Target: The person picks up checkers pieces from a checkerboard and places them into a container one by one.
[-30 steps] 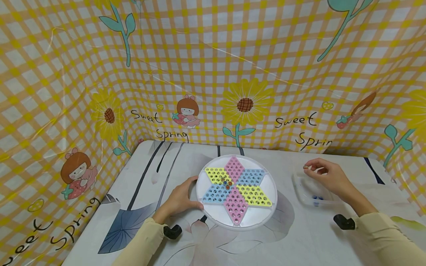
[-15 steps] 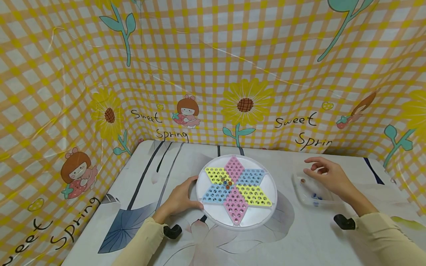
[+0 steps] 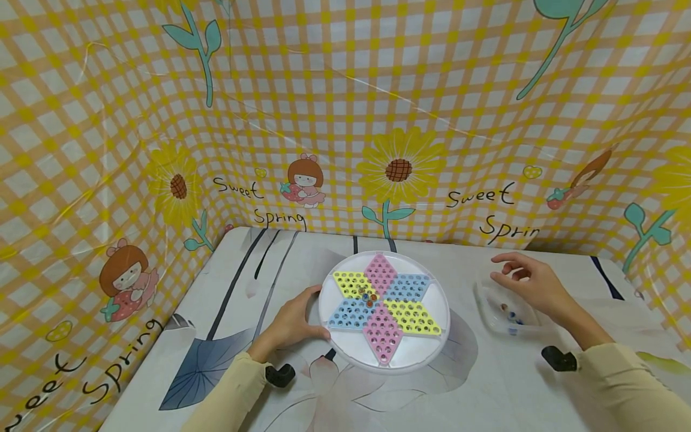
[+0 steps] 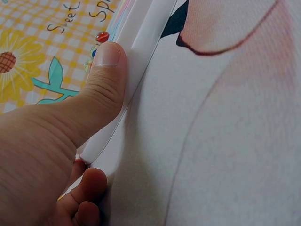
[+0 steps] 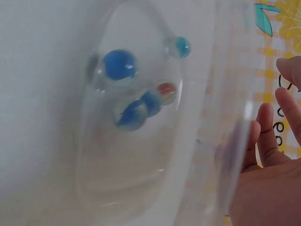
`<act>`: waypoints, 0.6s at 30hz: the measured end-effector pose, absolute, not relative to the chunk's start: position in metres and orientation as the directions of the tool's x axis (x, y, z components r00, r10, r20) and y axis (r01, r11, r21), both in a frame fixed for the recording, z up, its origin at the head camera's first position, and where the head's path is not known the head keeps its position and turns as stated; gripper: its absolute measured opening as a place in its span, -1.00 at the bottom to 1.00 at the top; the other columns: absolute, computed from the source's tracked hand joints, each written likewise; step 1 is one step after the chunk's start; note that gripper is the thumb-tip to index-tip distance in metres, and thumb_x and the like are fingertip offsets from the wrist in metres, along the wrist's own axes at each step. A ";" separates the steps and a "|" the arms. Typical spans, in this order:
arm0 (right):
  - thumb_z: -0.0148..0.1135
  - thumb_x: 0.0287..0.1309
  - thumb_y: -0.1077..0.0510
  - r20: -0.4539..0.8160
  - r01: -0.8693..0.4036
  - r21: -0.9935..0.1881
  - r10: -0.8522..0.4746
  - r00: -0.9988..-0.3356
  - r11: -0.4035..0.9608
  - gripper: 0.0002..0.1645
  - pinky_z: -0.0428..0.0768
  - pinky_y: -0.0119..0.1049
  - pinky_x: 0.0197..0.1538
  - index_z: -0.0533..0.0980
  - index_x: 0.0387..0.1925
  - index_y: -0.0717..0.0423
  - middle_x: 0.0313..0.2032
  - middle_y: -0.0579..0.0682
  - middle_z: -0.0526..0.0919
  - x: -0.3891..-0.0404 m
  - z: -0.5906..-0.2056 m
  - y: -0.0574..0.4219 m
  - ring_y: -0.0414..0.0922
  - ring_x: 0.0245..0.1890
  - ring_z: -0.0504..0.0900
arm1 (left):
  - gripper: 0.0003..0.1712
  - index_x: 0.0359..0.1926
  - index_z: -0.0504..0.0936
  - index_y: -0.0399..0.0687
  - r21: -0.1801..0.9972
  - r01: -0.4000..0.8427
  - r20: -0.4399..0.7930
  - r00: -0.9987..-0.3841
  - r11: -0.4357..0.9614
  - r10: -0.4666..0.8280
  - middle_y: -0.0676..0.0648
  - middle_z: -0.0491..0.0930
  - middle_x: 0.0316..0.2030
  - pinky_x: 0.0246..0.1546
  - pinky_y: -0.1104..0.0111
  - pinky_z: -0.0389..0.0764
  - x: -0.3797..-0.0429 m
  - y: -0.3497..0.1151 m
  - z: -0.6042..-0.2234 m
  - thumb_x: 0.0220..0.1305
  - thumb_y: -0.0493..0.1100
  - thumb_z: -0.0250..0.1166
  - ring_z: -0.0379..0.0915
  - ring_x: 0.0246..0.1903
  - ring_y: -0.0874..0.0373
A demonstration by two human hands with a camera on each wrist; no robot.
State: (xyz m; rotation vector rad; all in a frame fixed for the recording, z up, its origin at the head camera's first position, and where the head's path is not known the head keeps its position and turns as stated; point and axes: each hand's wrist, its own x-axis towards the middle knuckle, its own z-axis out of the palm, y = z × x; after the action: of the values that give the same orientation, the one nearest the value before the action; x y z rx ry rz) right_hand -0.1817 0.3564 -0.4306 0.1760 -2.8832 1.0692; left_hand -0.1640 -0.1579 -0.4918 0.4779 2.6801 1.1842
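Observation:
In the head view, a round white Chinese checkers board (image 3: 415,351) with a pink, yellow and blue star lies mid-table. My left hand (image 3: 291,321) holds its left rim, the thumb (image 4: 106,77) on the edge and the other fingers curled below. Several glass marbles (image 3: 373,297) sit close together left of the star's centre. At the right, my right hand (image 3: 531,285) hovers above a clear plastic box (image 3: 492,327), fingers apart and holding nothing. Inside the box, the right wrist view shows a red marble (image 5: 167,92) beside blue marbles (image 5: 120,65).
A white cloth with a flower print covers the table (image 3: 432,402). Behind and to the left hangs a yellow checked curtain (image 3: 335,120) with sunflowers. Black wrist mounts (image 3: 559,359) stick out near both sleeves.
My right hand has let go of a marble, which dropped into the box and rolled toward the blue ones. The left hand and the board have stayed in place.

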 end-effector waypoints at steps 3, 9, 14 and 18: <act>0.33 0.36 -0.13 0.105 -0.145 -0.643 -0.100 -0.989 0.752 -0.44 0.55 -0.40 -0.28 0.52 0.24 0.07 -0.07 0.15 0.60 -0.183 -0.426 0.353 -0.10 -0.20 0.52 | 0.28 0.54 0.22 -0.13 0.744 0.217 -0.031 -0.933 0.632 0.357 -0.21 0.29 0.49 0.43 -0.07 0.25 -0.164 -0.158 -0.492 -0.16 0.03 0.73 0.18 0.47 -0.16; 0.35 0.35 -0.09 0.129 -0.190 -0.646 -0.140 -0.982 0.739 -0.48 0.57 -0.39 -0.28 0.53 0.22 0.04 -0.08 0.14 0.61 -0.185 -0.417 0.345 -0.10 -0.21 0.54 | 0.29 0.54 0.22 -0.14 0.739 0.227 -0.025 -0.931 0.634 0.364 -0.22 0.30 0.48 0.42 -0.07 0.26 -0.165 -0.159 -0.494 -0.16 0.05 0.73 0.19 0.47 -0.16; 0.35 0.35 -0.09 0.131 -0.208 -0.649 -0.162 -0.978 0.732 -0.49 0.58 -0.39 -0.26 0.55 0.21 0.04 -0.08 0.14 0.61 -0.188 -0.413 0.340 -0.09 -0.20 0.55 | 0.29 0.54 0.22 -0.13 0.740 0.229 -0.025 -0.930 0.632 0.366 -0.21 0.29 0.49 0.42 -0.07 0.25 -0.165 -0.159 -0.494 -0.15 0.04 0.72 0.18 0.47 -0.15; 0.34 0.35 -0.11 0.124 -0.209 -0.647 -0.169 -0.978 0.733 -0.47 0.58 -0.40 -0.25 0.55 0.22 0.04 -0.06 0.13 0.60 -0.192 -0.411 0.335 -0.06 -0.18 0.55 | 0.28 0.54 0.22 -0.13 0.741 0.226 -0.025 -0.931 0.632 0.363 -0.22 0.30 0.48 0.42 -0.07 0.25 -0.166 -0.159 -0.494 -0.15 0.03 0.73 0.18 0.47 -0.16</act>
State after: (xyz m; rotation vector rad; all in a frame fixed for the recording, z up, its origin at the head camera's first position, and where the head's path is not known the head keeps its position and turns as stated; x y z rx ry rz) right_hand -0.1919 0.3354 -0.4106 0.3141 -2.8714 1.0830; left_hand -0.1656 -0.1590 -0.4944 0.4884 2.6800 1.1807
